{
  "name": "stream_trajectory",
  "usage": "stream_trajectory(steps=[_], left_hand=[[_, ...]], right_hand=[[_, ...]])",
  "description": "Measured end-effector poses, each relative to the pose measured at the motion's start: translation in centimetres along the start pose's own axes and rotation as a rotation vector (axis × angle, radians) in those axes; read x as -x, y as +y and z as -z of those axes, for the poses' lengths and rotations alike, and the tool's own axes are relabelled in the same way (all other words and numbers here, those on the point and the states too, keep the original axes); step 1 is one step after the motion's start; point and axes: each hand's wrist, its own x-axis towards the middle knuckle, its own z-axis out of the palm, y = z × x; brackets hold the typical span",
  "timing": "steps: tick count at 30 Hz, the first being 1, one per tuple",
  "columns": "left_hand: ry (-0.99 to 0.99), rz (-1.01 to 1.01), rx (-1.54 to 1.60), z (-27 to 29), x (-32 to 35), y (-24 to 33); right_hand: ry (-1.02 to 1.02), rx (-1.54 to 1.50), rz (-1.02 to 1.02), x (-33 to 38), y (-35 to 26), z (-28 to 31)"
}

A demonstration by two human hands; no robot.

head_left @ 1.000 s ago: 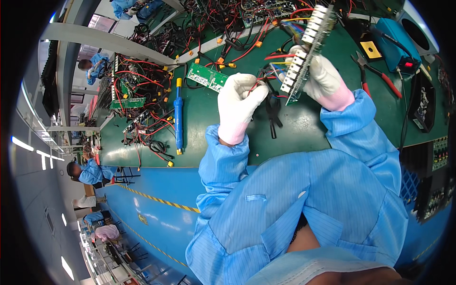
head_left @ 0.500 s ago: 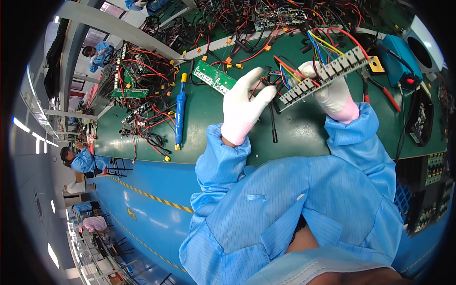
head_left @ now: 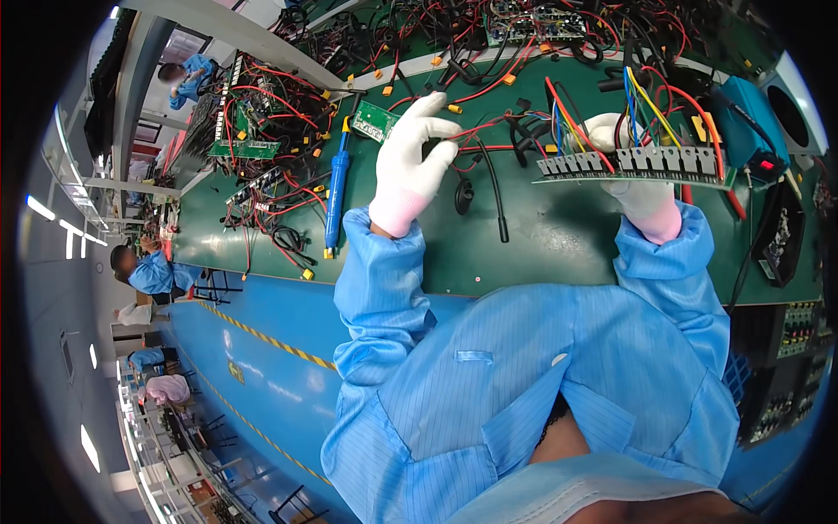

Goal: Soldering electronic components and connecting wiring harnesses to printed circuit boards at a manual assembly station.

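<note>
My right hand (head_left: 644,196), in a white glove, grips a long narrow circuit board (head_left: 630,176) lined with a row of flat transistors. Its fingers curl behind the board, among red, black, blue and yellow wires (head_left: 650,105) rising from it. Off to the left, my gloved left hand (head_left: 408,162) has thumb and forefinger close together on thin red wires (head_left: 478,129) that stretch rightward to a bundle of black leads. Partly behind that hand, a green-and-white circuit board (head_left: 374,120) lies on the bench.
A blue desoldering pump (head_left: 336,201) lies left of my left hand. At the right are a teal soldering station (head_left: 752,131), red-handled pliers (head_left: 735,205) and a black tray (head_left: 779,229) of small parts. Wired boards (head_left: 249,140) crowd the green bench's left and back.
The long board has swung from a slant to nearly level and moved right with my right hand. My left hand has moved left, drawing the thin red wires out straighter.
</note>
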Motion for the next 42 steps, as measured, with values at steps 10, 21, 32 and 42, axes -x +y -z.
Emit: stream_trajectory(steps=[10, 21, 32, 42], left_hand=[[0.017, 0.236, 0.177, 1.2, -1.3, 2.0], [-0.209, 0.291, 0.205, -3.5, -3.0, 2.2], [-0.131, 0.304, 0.482, -3.5, -2.4, 1.4], [-0.111, 0.358, 0.543, -3.6, -1.8, 2.8]], right_hand=[[0.048, 0.502, 0.029, 1.1, 1.2, 0.3], [0.143, -0.194, -0.124, 0.0, -0.3, -0.3], [0.168, -0.446, -0.197, 0.5, 0.4, -0.6], [0.197, -0.626, -0.225, 0.4, 0.2, -1.7]])
